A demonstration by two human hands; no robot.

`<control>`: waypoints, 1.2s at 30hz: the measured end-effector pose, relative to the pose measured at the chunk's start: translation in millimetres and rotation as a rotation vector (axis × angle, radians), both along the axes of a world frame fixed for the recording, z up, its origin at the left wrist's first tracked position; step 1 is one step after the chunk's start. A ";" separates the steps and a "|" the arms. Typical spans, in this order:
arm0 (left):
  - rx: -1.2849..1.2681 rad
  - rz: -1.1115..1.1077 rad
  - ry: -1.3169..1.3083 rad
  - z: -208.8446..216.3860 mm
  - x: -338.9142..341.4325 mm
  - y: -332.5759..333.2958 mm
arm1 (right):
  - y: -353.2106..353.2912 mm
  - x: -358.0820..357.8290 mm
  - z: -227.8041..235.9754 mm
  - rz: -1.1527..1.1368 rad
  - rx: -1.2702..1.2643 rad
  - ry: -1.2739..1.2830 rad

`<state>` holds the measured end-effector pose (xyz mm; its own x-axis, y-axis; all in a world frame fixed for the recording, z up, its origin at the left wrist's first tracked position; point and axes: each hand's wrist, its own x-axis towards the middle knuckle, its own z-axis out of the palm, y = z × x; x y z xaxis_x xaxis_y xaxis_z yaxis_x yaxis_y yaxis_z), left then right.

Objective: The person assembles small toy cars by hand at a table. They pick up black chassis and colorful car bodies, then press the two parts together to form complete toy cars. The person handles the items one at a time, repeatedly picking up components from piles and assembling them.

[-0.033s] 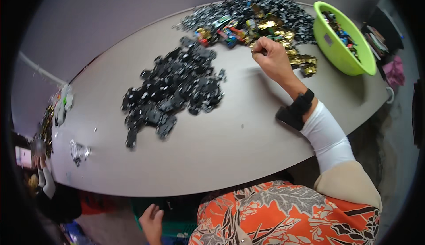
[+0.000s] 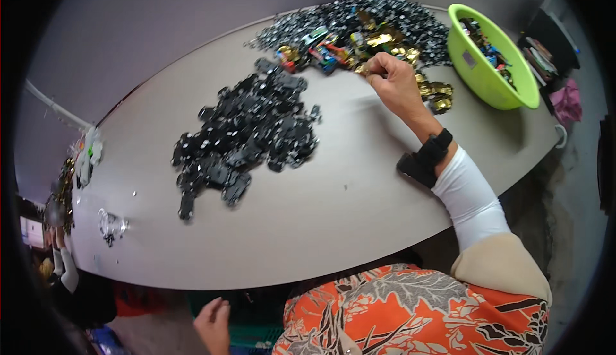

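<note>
My right hand (image 2: 393,80) reaches over the table to the near edge of a mixed pile, its thumb and fingers pinched on a small gold-coloured piece (image 2: 361,70). The piece is mostly hidden by the fingertips. Around it lie shiny gold toy car shells (image 2: 439,92) and coloured toy cars (image 2: 326,53). Below the table's near edge hangs my left hand (image 2: 213,321), fingers loosely bent and nothing visible in them. A heap of black toy car bases (image 2: 244,124) spreads to the left of my right hand.
Behind the gold shells stretches a bank of small black and silvery parts (image 2: 289,29). A lime-green basin (image 2: 465,72) with toy cars stands at the right. A clear cup (image 2: 114,222) lies at the table's left. Another person's arm (image 2: 67,268) shows at the far left; a green crate (image 2: 247,336) is below.
The view has shifted slightly. My right fingertips extend a little farther left toward the gold and coloured cars. My left hand's fingers have drawn slightly closer together.
</note>
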<state>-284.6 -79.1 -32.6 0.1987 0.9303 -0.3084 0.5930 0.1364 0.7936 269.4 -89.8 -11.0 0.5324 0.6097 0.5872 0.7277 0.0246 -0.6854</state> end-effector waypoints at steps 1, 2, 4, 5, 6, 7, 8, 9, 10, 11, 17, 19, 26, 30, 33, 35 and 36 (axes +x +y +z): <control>-0.088 -0.015 -0.052 22.1 20.1 10.3 | -5.4 11.1 -0.7 -0.061 -0.027 -0.102; 0.079 -0.083 -0.138 33.2 37.9 17.3 | -4.5 19.4 -4.4 -0.103 -0.048 -0.193; 0.337 -0.187 -0.190 49.6 90.7 37.9 | -16.1 38.9 -18.5 -0.179 -0.231 -0.334; 0.452 -0.269 -0.089 55.5 115.0 48.5 | -18.0 37.0 -17.1 -0.142 -0.242 -0.344; 0.568 -0.345 0.025 59.1 136.9 58.7 | -17.8 30.6 -19.5 -0.097 -0.249 -0.347; 0.686 -0.431 0.058 60.7 158.1 68.0 | -17.5 23.5 -21.7 -0.050 -0.257 -0.352; 0.794 -0.511 0.075 55.2 173.2 79.7 | -15.9 13.1 -19.1 -0.004 -0.287 -0.361; 0.882 -0.560 0.098 51.6 192.3 88.8 | -20.1 8.4 -16.2 0.045 -0.326 -0.323; 0.968 -0.611 0.124 49.1 207.4 95.3 | -25.2 4.0 -12.8 0.094 -0.366 -0.281; 0.956 -0.621 0.185 50.2 217.1 97.3 | -29.7 -0.6 -7.5 0.146 -0.406 -0.240; 0.808 -0.683 0.385 49.7 241.7 96.7 | -44.0 -6.1 6.8 0.147 -0.191 -0.139; 0.822 -0.686 0.301 45.9 240.4 89.1 | -38.5 -14.0 6.7 0.110 -0.191 -0.349; 0.783 -0.615 0.068 40.7 230.4 73.6 | -17.6 -35.4 0.8 0.178 -0.258 -0.448; 0.082 -0.365 -0.501 35.1 225.7 73.3 | -40.7 -51.1 30.2 0.401 -0.456 0.370; -0.374 -0.255 -0.806 27.0 224.4 63.6 | -43.5 -62.6 27.3 0.782 -0.679 0.680; -0.514 -0.267 -0.877 22.9 225.6 58.8 | -38.1 -71.0 26.9 0.810 -0.871 0.419; -0.562 -0.283 -0.888 21.4 227.6 55.8 | -37.0 -74.1 28.5 0.771 -0.853 0.462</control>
